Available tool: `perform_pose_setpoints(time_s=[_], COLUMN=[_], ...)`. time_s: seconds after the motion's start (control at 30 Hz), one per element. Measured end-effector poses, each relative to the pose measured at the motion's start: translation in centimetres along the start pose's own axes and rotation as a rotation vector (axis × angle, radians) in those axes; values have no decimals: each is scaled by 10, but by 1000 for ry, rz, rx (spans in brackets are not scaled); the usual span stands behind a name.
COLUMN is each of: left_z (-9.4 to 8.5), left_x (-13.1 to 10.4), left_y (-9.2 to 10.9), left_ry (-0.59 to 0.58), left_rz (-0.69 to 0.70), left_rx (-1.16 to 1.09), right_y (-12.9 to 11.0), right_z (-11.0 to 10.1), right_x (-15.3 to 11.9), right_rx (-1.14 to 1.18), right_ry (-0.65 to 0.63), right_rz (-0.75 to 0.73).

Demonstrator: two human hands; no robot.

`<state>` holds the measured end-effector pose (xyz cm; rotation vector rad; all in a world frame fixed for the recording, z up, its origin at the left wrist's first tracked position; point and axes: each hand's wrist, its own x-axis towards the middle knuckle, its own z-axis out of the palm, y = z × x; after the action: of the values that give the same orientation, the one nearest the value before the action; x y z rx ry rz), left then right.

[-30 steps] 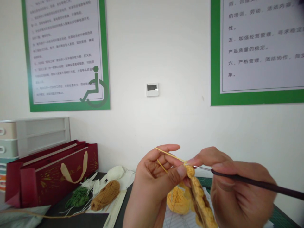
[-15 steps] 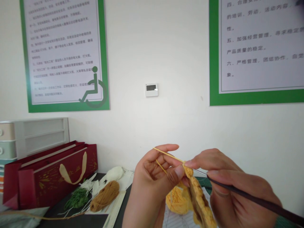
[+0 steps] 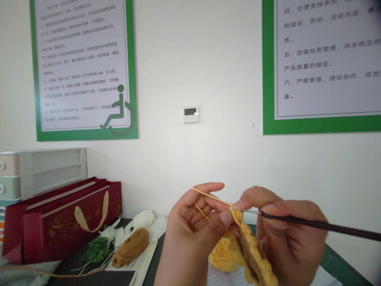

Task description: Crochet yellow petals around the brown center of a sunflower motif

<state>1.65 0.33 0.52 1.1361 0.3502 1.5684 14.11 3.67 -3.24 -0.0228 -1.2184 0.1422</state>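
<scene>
My left hand (image 3: 195,226) pinches the top end of a yellow and brown crochet piece (image 3: 253,250) between thumb and fingers. Yellow yarn (image 3: 208,194) runs over its raised index finger to the top of the piece. My right hand (image 3: 285,230) grips a crochet hook (image 3: 315,223) with a dark handle and a thin metal shaft. The hook's tip is at the top stitches, beside my left thumb; a fingertip of my right hand touches there too. Below the hands lies a yellow yarn ball (image 3: 223,254), partly hidden by the left hand and the piece.
On the dark table at left lie a brown yarn skein (image 3: 131,248), green yarn (image 3: 95,249) and a white yarn bundle (image 3: 143,218). A dark red gift bag (image 3: 74,222) stands behind, near a drawer unit (image 3: 56,169). A green mat (image 3: 342,262) lies at right.
My right hand has turned, so the hook's handle has swung up from a steep slant to nearly level. My left hand has stayed almost in place, holding the piece.
</scene>
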Motion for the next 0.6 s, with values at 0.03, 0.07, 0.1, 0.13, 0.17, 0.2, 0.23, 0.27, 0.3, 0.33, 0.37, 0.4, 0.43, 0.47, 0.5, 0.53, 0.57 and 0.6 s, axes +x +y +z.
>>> perform_pose_setpoints(time_s=[0.03,0.07,0.1,0.13,0.17,0.2,0.23,0.27,0.3,0.33,0.37,0.4,0.43,0.47,0.5,0.53,0.57,0.6], left_z=[0,1,1,1,2,2,2,2,3,2,2,2,1,1,0,0,0,0], left_x=[0,0,0,0,0,0,0,0,-1,-1,-1,-1,-1,0,0,1,1,2], left_y=[0,-1,-1,-2,-2,-3,-3,-4,-4,-4,-4,-4,-4,-3,-3,-3,-3,-3], left_ry=[11,19,24,25,26,29,36,47,61,72,79,77,66,46,19,-9,-37,-57], left_rz=[10,17,21,23,26,30,36,45,55,64,72,72,61,39,10,-25,-58,-85], left_rx=[8,15,20,21,22,24,28,36,46,55,60,58,47,26,-2,-34,-67,-93], right_y=[-1,-1,-2,-3,-4,-4,-5,-5,-6,-6,-6,-6,-6,-6,-7,-7,-8,-8], right_z=[0,0,-1,-2,-3,-4,-5,-6,-6,-7,-7,-7,-7,-7,-7,-6,-6,-6], right_x=[1,2,3,4,6,8,9,11,12,12,12,12,10,9,7,5,3,2], right_rx=[3,-1,-9,-19,-29,-41,-53,-68,-87,-113,-147,-183,-222,-264,-304,-342,-375,-401], right_ry=[-10,-26,-42,-57,-71,-84,-95,-102,-111,-118,-128,-147,-170,-183,-183,-168,-151,-134], right_rz=[3,-5,-21,-41,-56,-63,-67,-68,-73,-91,-126,-182,-249,-310,-360,-391,-399,-383])
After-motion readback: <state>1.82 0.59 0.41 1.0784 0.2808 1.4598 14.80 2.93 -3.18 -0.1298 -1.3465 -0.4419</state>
